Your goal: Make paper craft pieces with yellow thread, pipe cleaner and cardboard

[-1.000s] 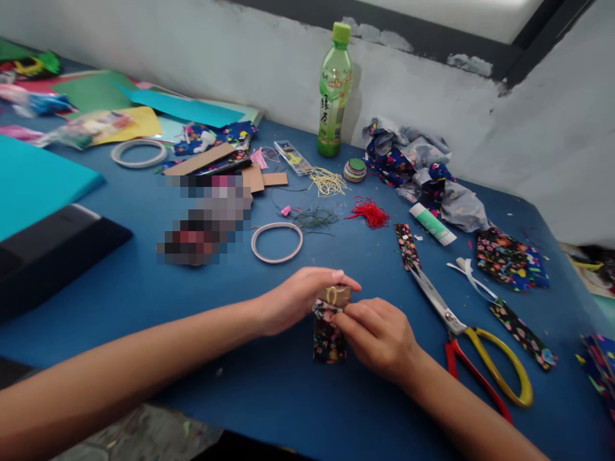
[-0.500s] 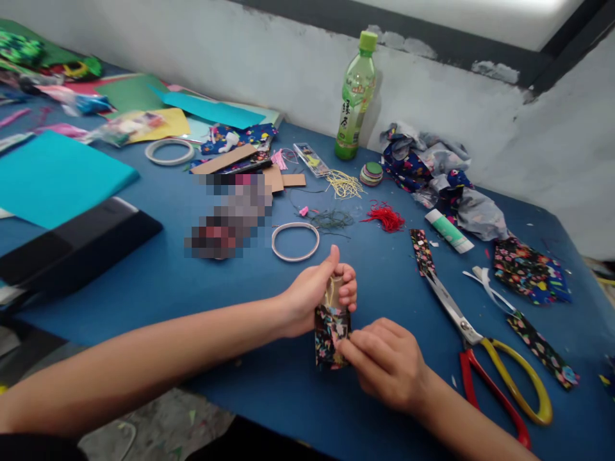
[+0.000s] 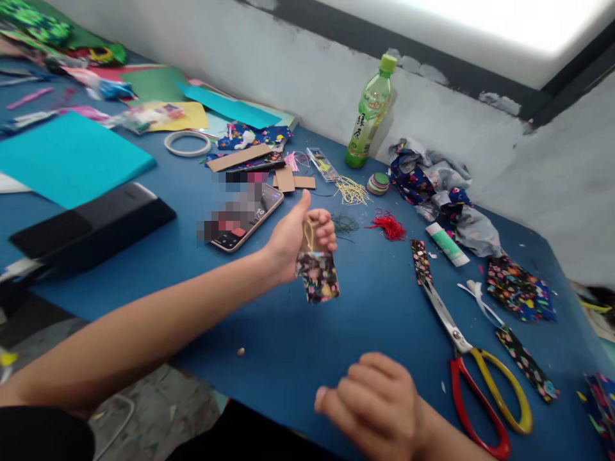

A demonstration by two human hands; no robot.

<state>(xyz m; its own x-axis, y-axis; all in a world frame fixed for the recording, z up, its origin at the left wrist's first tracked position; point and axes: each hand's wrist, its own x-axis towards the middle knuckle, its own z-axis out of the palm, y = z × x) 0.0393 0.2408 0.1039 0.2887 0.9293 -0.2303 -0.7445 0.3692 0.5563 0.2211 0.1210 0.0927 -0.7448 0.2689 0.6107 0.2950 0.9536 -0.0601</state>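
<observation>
My left hand (image 3: 302, 240) is closed round a piece of cardboard partly wrapped in black floral fabric (image 3: 319, 276), palm toward me and thumb up. A loop of yellow cord (image 3: 309, 235) lies on the card's upper part, inside the palm. The fabric-covered end hangs below the fingers. Apart from it, near the table's front edge, my right hand (image 3: 372, 406) has its fingers curled in. Its back faces me, so anything between the fingers is hidden. To its right lie large scissors (image 3: 461, 346) with red and yellow handles, blades against a floral strip (image 3: 421, 261).
On the blue table (image 3: 269, 397) are a phone (image 3: 259, 214), a dark box-like object (image 3: 93, 227), red threads (image 3: 388, 225), a glue stick (image 3: 446, 244) and fabric scraps (image 3: 519, 288). A green bottle (image 3: 369, 115) stands by the wall. Turquoise paper (image 3: 72, 157) lies left.
My right hand has let go of the fabric's edge and drawn down toward me. My left hand has moved up and left with the fabric-covered card. The view has shifted slightly.
</observation>
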